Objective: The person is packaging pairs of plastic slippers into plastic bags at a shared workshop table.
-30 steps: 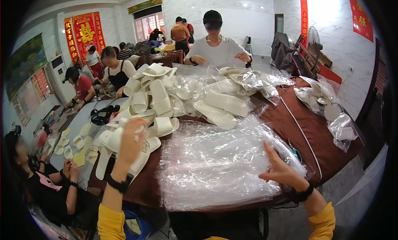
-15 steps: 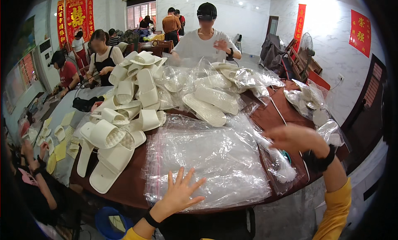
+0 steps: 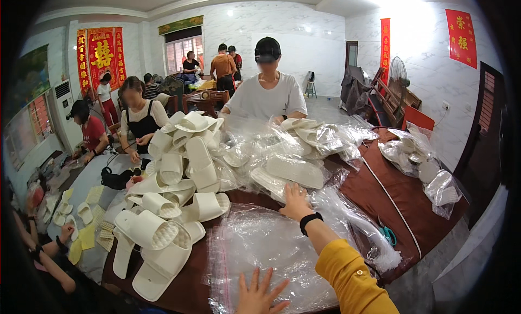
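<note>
Cream open-toed slippers (image 3: 142, 227), judged part-bagged: wrapped at right edge of brown-covered table (image 3: 401, 178), loose at left. Spread-fingered and apart: left hand (image 3: 258, 299) over clear plastic bags (image 3: 260, 235), right hand (image 3: 296, 203) at slippers.

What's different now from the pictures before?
The left hand came from over the slipper pile rightward and nearer the person, to the bags. The right hand went left and forward, to a slipper; I can't tell if they touch. Nothing was visibly picked up or let go. The slipper pile and scissors stayed put.
</note>
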`<state>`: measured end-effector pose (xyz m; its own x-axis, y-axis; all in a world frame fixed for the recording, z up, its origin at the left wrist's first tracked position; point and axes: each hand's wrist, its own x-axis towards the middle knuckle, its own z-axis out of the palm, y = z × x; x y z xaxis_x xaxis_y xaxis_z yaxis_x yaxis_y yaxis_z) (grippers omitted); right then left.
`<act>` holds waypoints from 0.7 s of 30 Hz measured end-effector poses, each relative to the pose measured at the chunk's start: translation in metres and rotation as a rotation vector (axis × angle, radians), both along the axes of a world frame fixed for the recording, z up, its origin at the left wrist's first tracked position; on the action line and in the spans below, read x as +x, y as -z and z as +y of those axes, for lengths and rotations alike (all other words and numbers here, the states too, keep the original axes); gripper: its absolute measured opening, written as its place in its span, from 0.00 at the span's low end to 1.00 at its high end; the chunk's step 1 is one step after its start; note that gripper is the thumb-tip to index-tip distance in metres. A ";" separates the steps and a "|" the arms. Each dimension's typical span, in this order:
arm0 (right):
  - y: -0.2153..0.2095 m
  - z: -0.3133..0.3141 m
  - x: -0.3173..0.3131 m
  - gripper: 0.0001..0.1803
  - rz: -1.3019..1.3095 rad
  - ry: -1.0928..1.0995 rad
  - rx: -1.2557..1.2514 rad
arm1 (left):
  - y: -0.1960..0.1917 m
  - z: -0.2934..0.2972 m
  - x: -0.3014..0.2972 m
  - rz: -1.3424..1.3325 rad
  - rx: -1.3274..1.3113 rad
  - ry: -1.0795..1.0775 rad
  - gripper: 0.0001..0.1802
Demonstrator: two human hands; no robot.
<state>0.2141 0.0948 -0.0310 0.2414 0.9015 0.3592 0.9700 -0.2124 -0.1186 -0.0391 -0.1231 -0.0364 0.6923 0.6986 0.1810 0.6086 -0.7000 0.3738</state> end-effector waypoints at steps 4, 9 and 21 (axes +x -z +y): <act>0.003 0.017 0.044 0.25 -0.154 -0.123 0.028 | 0.000 -0.002 0.001 -0.013 -0.017 0.013 0.37; -0.090 0.008 0.052 0.07 -0.019 -0.124 0.332 | 0.002 -0.004 -0.001 -0.019 -0.012 -0.015 0.37; -0.302 -0.140 0.106 0.17 1.030 -0.495 0.349 | 0.023 0.013 0.004 -0.003 0.224 0.026 0.36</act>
<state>0.3198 -0.0456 0.2711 0.2138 0.8699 0.4446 0.3521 0.3559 -0.8657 -0.0356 -0.1097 -0.0598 0.7087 0.6227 0.3316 0.5886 -0.7810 0.2086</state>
